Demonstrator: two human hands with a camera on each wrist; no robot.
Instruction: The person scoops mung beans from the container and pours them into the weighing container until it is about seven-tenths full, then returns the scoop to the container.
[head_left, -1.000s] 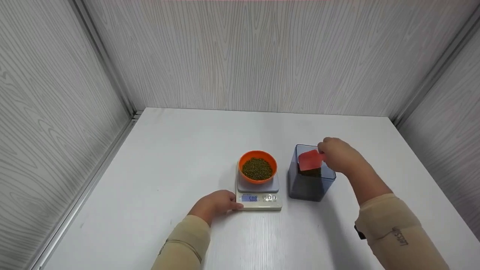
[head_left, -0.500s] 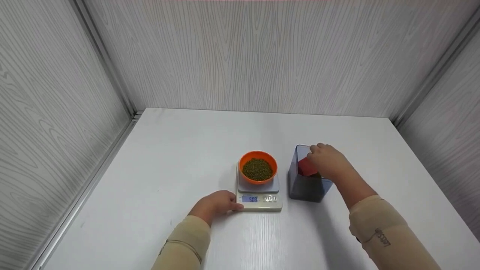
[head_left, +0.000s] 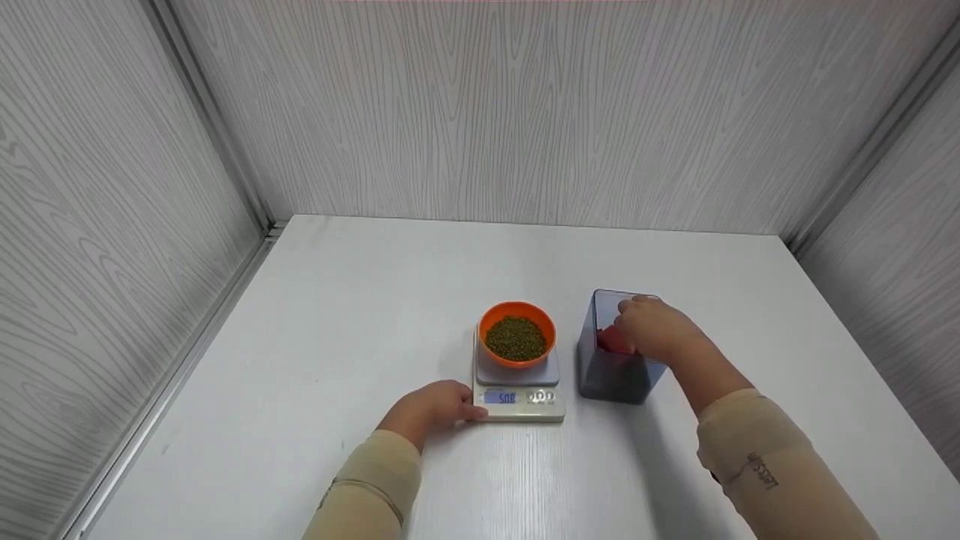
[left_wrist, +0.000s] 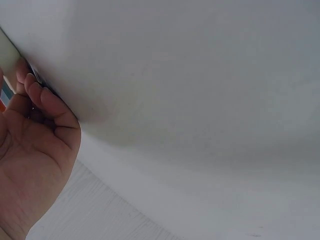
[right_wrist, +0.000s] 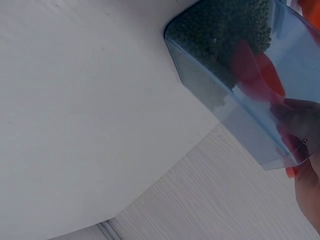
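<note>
My left hand [head_left: 433,405] holds the near left corner of a white kitchen scale [head_left: 525,409], thumb at the front edge and fingers curled at its side. On the scale stands an orange bowl [head_left: 517,308] containing small green beans [head_left: 514,339]; the display seems to read 508. To the right is a tall, clear bluish container [head_left: 611,382]. Inside its mouth, my right hand [head_left: 656,326] grips a red scoop [head_left: 616,341] by the handle. The right wrist view shows the scoop's head [right_wrist: 250,72] down at the green beans [right_wrist: 210,35], seen through the container wall.
A white table [head_left: 360,300] carries these things, with grey wood-grain panels [head_left: 480,112] rising behind it and at both sides. The container stands close to the scale's right side, a narrow gap between them.
My right hand has lowered the scoop from above the container's mouth down into it, shifting slightly left. My left hand stays at the scale's corner, and the bowl has not moved.
</note>
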